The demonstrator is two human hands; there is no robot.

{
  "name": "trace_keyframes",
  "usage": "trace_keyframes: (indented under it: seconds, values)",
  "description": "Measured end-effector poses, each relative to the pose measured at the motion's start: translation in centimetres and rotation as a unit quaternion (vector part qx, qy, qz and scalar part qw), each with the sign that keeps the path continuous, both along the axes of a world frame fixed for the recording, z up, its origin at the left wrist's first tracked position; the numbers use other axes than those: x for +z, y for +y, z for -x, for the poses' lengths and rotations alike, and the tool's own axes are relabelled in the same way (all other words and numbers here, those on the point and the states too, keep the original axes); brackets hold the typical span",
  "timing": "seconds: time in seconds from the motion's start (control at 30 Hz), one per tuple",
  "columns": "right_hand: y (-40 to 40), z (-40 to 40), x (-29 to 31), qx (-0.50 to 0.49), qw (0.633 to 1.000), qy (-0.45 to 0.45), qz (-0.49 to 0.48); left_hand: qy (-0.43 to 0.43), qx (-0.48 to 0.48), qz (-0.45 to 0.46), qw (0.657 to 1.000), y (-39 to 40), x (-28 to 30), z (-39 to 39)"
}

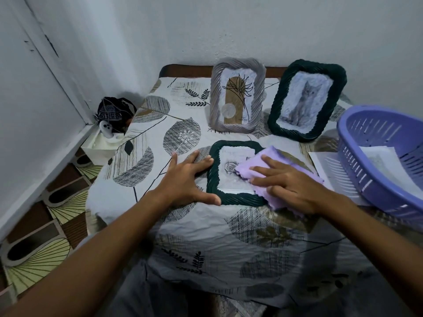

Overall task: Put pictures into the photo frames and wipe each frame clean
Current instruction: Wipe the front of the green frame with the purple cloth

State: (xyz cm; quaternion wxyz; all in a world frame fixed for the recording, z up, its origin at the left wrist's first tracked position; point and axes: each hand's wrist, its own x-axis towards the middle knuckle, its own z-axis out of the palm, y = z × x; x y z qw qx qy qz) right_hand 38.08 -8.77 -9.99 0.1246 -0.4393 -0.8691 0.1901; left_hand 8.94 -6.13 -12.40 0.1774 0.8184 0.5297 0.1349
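A dark green woven photo frame (231,199) lies flat on the table in front of me, with a rose picture (229,167) inside it. My left hand (190,181) rests against the frame's left edge, fingers spread and straight. My right hand (288,181) presses flat on a purple cloth (258,164) that covers the frame's right half. Behind it a grey woven frame (237,128) with a plant drawing stands upright. A second dark green frame (304,133) with a cat picture stands to its right.
A purple plastic basket (366,179) holding paper sheets sits at the right edge, over a loose sheet (325,163). The table wears a leaf-patterned cloth (160,138). A dark bag (114,110) and a white box (100,147) stand on the floor at the left, by the wall.
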Motion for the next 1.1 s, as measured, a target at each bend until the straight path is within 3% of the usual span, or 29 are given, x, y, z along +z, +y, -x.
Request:
trace_keyframes:
  seconds: [0.57,0.7,0.8,0.93,1.1]
  values:
    - [-1.4,-0.1,-0.9,-0.016,0.993,0.104,0.059,-0.009,-0.002,0.0,1.0,-0.2,0.2,0.0]
    - [-1.5,1.3,-0.4,-0.003,0.998,0.041,0.037,-0.005,-0.001,0.0,1.0,-0.1,0.1,-0.1]
    - [-1.1,2.6,-0.3,-0.006,0.998,-0.066,0.004,-0.009,-0.002,0.004,1.0,-0.1,0.2,0.0]
    - [1.5,4.2,-0.1,-0.108,0.969,-0.217,-0.045,-0.007,-0.004,0.011,1.0,-0.2,0.5,-0.1]
    - [4.5,8.1,0.1,-0.121,0.975,-0.187,-0.01,-0.002,-0.004,0.009,1.0,-0.3,0.5,-0.2]
